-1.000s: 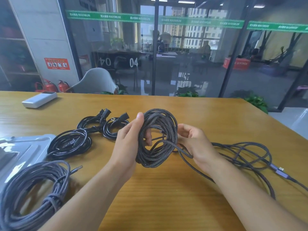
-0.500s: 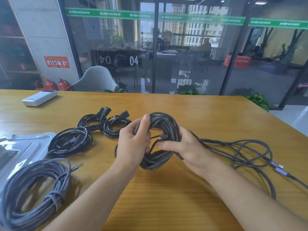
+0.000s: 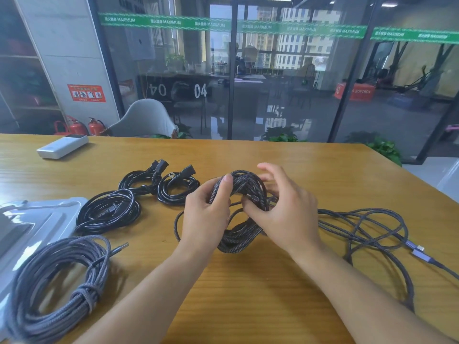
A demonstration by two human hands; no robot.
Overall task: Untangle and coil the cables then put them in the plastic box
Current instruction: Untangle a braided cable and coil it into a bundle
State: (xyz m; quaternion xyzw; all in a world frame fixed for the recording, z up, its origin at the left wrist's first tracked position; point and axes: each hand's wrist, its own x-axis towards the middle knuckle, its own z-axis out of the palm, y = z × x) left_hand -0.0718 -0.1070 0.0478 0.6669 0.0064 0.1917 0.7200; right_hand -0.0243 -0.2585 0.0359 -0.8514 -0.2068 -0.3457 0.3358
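Observation:
My left hand (image 3: 206, 214) grips a dark braided cable coil (image 3: 238, 240) just above the table's middle, thumb laid over the top strands. My right hand (image 3: 288, 214) is at the coil's right side. Its thumb and a lower finger pinch the cable's plug end against the strands, and its upper fingers are lifted and blurred. The uncoiled remainder of this cable (image 3: 367, 227) lies in loose tangled loops to the right, ending in connectors (image 3: 418, 250). The clear plastic box (image 3: 37, 219) sits at the left edge.
A tied grey braided coil (image 3: 57, 281) lies at the near left, partly on the box. Three black power-cord coils (image 3: 109, 212) (image 3: 139, 180) (image 3: 177, 187) lie left of my hands. A white power bank (image 3: 62, 146) rests at the far left.
Both hands lowered the coil toward the table. My right hand moved from the trailing strand onto the coil's right side, bringing the plug end against it, and its upper fingers lifted.

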